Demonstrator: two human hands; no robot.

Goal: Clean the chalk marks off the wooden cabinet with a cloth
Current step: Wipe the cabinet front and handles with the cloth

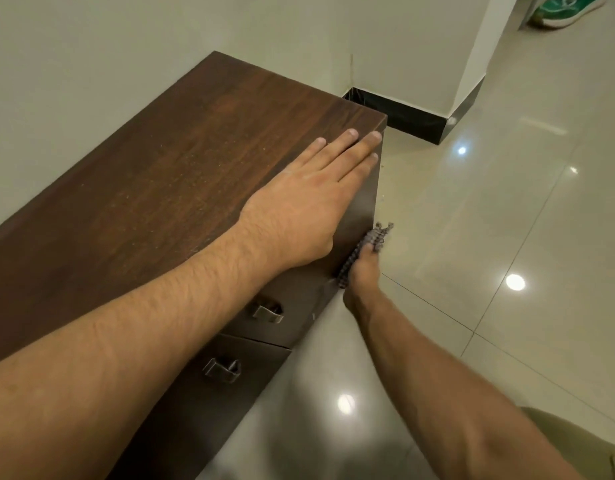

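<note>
Both arms are bare. The left forearm (126,341) is hairy up to the wrist. The left hand (309,202) has short, trimmed nails. The right forearm (455,403) shows raised tendons and finer hair. The right hand (363,271) is slightly blurred. Olive-khaki clothing (583,445) with a seam fills the lower right corner.

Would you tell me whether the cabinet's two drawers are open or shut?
Shut: the upper drawer and lower drawer sit flush with the cabinet front, with only a thin seam between them.

Left hand (299,209) atop cabinet (153,157), cloth (366,239) seemingly against front.
</note>
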